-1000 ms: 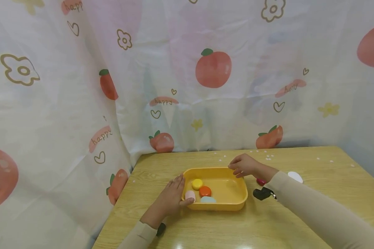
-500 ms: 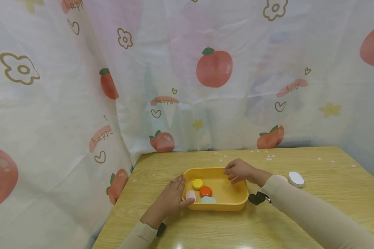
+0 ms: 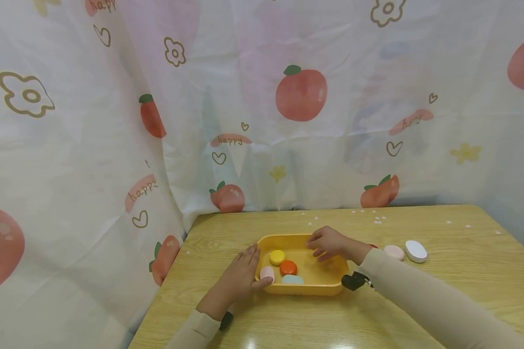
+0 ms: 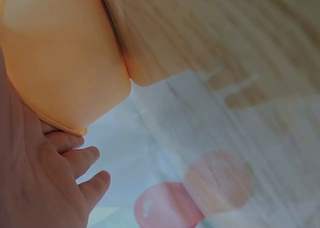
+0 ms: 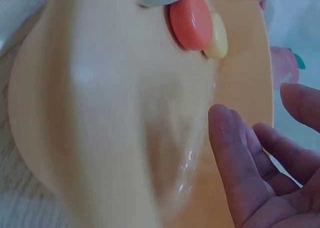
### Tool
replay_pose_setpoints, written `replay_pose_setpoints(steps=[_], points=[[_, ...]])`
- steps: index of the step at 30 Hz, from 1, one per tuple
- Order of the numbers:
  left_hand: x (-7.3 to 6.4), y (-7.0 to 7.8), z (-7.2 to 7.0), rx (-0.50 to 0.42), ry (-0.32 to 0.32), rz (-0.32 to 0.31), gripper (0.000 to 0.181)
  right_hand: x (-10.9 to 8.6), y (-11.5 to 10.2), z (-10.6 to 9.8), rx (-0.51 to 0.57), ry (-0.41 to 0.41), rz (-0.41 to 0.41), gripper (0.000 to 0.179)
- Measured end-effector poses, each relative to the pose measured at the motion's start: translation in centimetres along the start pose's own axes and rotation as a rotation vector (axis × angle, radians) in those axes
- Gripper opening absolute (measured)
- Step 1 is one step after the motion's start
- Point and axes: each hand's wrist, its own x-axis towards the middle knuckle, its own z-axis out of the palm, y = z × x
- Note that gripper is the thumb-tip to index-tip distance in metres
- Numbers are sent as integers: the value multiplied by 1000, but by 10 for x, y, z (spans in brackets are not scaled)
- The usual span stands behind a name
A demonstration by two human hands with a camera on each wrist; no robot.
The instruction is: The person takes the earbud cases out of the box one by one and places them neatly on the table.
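A yellow rectangular tray (image 3: 303, 290) holds smooth rounded pieces: a yellow one (image 3: 277, 258), an orange one (image 3: 288, 268), a pale pink one (image 3: 267, 274) and a pale blue one (image 3: 292, 279). My left hand (image 3: 236, 277) rests along the tray's left side, fingers extended at the rim and thumb over the near corner. The left wrist view shows its fingertips (image 4: 92, 154) at the tray edge. Over the tray's right half hangs my right hand (image 3: 332, 244), fingers loosely bent. In the right wrist view nothing lies between its thumb and fingers, and the orange piece (image 5: 191, 21) sits beyond them.
To the right of the tray, a white oval piece (image 3: 416, 251) and a pale pink one (image 3: 394, 252) lie on the wooden table (image 3: 471, 271). A bit of red (image 3: 372, 246) shows behind my right wrist. Fruit-patterned cloth (image 3: 323, 160) hangs behind and at the left.
My right hand has moved left and slightly down, from the tray's back right corner to over its inside. The pale pink piece on the right has come into view. The left hand stays put.
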Motion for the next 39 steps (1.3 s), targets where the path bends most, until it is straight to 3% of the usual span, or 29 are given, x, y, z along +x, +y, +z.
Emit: replay_pose_setpoints(steps=[21, 32, 39], points=[[-2, 2, -3, 9, -19, -9, 104, 0, -1, 31, -46, 8, 17, 32], [0, 1, 0, 3, -20, -10, 104, 2, 2, 50, -64, 50, 12, 24], [0, 1, -1, 7, -8, -9, 104, 4, 2, 56, -73, 79, 19, 31]])
